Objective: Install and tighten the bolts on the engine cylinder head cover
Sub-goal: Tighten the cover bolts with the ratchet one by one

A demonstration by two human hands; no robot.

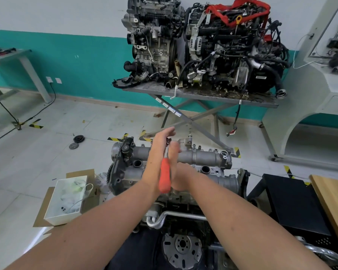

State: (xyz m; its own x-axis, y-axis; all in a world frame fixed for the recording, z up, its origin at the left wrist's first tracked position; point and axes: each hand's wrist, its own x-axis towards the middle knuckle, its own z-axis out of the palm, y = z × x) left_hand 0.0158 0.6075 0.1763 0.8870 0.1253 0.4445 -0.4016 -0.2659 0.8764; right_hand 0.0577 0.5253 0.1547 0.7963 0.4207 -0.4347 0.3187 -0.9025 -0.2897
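Note:
The grey cylinder head cover (201,156) lies across the top of the engine in front of me. An orange-handled wrench (165,178) points away from me, and its dark metal head (167,142) sits at the cover's far edge. My left hand (160,151) lies along the tool's left side with straight fingers reaching past the head. My right hand (179,172) lies against the tool's right side, its fingers blurred and extended. The handle sits between the two palms. Small bolts (194,146) stand along the cover's far edge.
A white box (66,199) of small parts sits on cardboard to the left. A black crate (293,203) and a wooden board (334,199) stand on the right. Behind, two engines (203,45) rest on a metal table. A pulley (79,138) lies on the floor.

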